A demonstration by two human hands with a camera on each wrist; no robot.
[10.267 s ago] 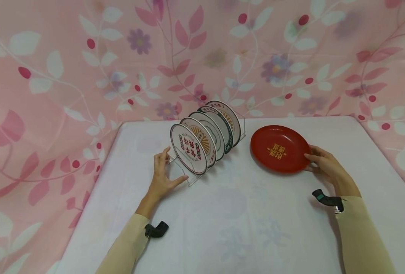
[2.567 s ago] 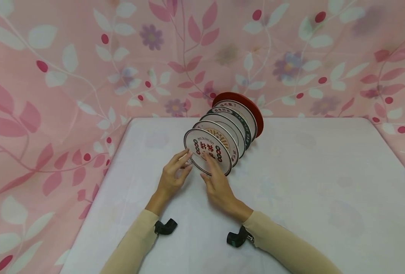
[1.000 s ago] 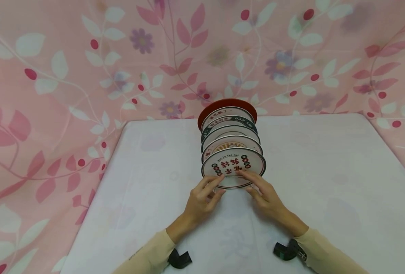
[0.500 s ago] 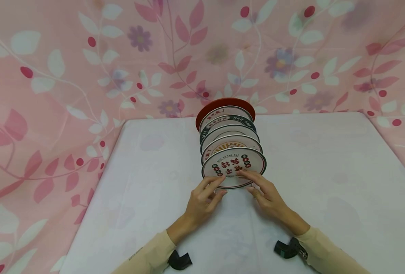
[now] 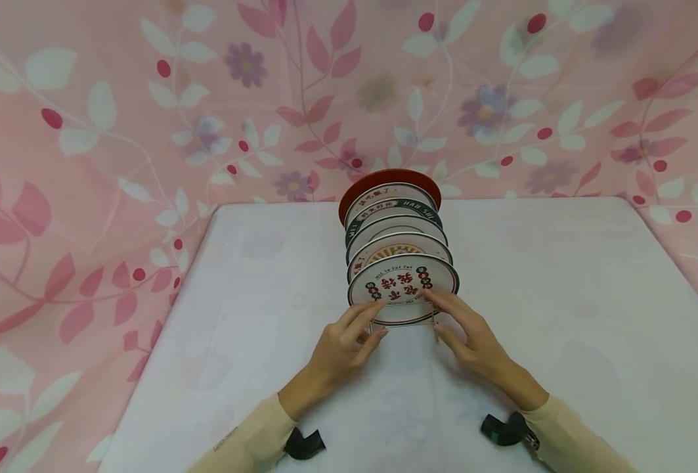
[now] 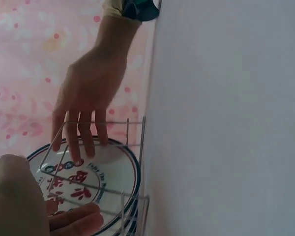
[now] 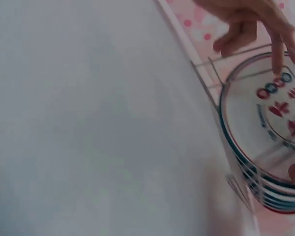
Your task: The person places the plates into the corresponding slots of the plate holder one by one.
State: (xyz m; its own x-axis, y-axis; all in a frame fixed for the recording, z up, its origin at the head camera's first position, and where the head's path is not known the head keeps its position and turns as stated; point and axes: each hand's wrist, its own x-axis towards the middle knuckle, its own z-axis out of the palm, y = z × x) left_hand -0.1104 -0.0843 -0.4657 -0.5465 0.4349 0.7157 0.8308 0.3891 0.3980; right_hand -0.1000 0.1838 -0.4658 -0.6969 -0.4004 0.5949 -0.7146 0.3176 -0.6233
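Note:
A wire dish rack point(image 5: 404, 326) stands on the table with several round plates upright in it, one behind another. The front plate point(image 5: 396, 279) is white with a dark rim and red characters; a red plate point(image 5: 390, 176) is rearmost. My left hand point(image 5: 338, 351) holds the rack's front left corner, thumb low and fingers over the wire. My right hand point(image 5: 481, 338) is at the front right corner, its fingers fairly straight beside the wire and the plate. In the left wrist view, the right hand point(image 6: 91, 86) reaches its extended fingers over the wire, before the plate.
A white cloth covers the table point(image 5: 561, 295), whose back edge runs just behind the rack. Pink floral fabric point(image 5: 325, 98) hangs at the back and left. A black wrist camera point(image 5: 305, 444) sits on each sleeve.
The red plate went from the right hand into the rack's rear. The rack was turned to face the front. In the last half second, the right hand shifted slightly right, its fingers spreading.

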